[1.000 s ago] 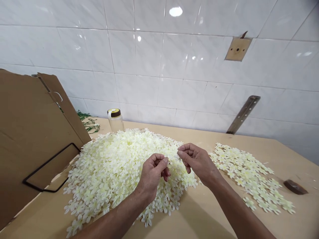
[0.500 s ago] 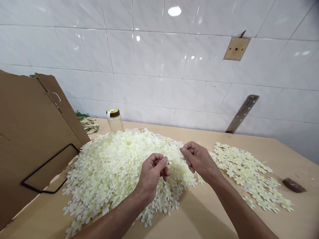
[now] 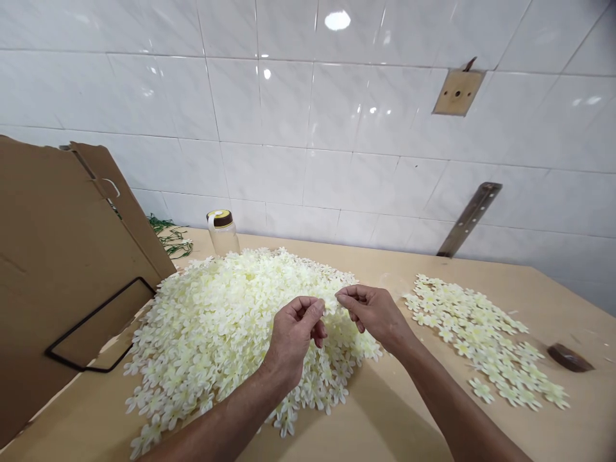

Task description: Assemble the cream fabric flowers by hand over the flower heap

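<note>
My left hand (image 3: 294, 340) is closed in a pinch above the front of a big heap of cream-white artificial flowers (image 3: 216, 321). A pale petal edge shows at its thumb and fingertip, hard to tell from the heap behind. My right hand (image 3: 375, 314) faces it from the right, thumb and index finger pinched together. What the right fingertips hold, if anything, is too small to make out. Only a narrow gap parts the two hands' fingertips. To the right, more flat flowers (image 3: 481, 340) lie spread in a thin layer on the table.
A cardboard box (image 3: 72, 256) stands at the left, with a black wire frame (image 3: 91, 367) against it. Behind the heap are a clear bottle (image 3: 223, 234) and green strings (image 3: 176, 244). A brown object (image 3: 570, 357) lies at the right. The tiled wall (image 3: 289, 173) borders the table.
My right hand has moved left and slightly down, bringing its fingertips closer to my left hand. The left hand has stayed nearly still.
</note>
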`<state>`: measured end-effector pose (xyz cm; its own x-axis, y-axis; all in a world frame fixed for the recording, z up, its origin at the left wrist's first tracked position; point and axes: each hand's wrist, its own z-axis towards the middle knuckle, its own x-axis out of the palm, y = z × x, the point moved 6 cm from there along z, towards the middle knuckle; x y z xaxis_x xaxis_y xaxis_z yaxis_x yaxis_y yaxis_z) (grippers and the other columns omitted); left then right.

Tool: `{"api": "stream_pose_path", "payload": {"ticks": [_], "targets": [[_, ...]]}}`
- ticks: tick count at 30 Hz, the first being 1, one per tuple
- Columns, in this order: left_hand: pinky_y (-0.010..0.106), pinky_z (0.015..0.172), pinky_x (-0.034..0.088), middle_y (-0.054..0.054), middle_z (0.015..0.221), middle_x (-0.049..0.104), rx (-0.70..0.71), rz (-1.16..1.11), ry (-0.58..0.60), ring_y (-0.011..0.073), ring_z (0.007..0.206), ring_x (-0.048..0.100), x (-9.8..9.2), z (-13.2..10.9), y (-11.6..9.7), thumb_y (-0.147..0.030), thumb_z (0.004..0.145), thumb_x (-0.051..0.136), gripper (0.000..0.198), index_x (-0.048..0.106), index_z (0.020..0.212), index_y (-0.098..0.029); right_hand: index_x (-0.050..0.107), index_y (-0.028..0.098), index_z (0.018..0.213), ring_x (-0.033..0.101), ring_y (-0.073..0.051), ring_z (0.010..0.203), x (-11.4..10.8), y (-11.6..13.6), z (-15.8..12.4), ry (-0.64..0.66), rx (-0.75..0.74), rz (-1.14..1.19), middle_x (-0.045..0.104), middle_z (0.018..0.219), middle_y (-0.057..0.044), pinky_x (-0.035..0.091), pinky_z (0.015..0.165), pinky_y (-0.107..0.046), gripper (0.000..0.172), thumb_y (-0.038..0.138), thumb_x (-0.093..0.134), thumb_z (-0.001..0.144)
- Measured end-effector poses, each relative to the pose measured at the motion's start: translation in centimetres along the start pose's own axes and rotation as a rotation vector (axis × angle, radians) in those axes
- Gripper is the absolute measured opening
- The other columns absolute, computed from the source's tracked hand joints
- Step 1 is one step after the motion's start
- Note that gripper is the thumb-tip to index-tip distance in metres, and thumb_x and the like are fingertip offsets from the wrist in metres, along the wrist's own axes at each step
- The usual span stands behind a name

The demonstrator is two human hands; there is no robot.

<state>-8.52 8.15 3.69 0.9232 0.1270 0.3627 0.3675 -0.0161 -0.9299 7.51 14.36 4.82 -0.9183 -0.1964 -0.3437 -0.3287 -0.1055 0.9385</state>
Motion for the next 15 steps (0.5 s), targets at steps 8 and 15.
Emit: {"api": "stream_pose_path", "payload": {"ticks": [8, 15], "targets": [[0.021, 0.047, 0.039, -0.002, 0.054, 0.053, -0.006, 0.023, 0.013, 0.0093, 0.05, 0.047, 0.1, 0.0, 0.2, -0.042, 0.08, 0.072, 0.028, 0.062, 0.075, -0.016, 0.074, 0.02, 0.112, 0.052, -0.014, 0.053, 0.2, 0.8, -0.3, -0.026, -0.071, -0.246, 0.065, 0.066, -0.001, 0.042, 0.053, -0.027, 0.035, 0.038, 0.059, 0.086], [0.02, 0.044, 0.038, -0.003, 0.053, 0.053, 0.034, 0.054, -0.023, 0.0094, 0.048, 0.047, 0.0, 0.0, 0.2, -0.042, 0.078, 0.073, 0.028, 0.065, 0.08, -0.015, 0.07, 0.018, 0.081, 0.043, -0.012, 0.054, 0.6, 3.2, -1.6, 0.036, -0.171, -0.18, 0.052, 0.059, 0.001, 0.035, 0.051, -0.025, 0.041, 0.05, 0.05, 0.093]]}}
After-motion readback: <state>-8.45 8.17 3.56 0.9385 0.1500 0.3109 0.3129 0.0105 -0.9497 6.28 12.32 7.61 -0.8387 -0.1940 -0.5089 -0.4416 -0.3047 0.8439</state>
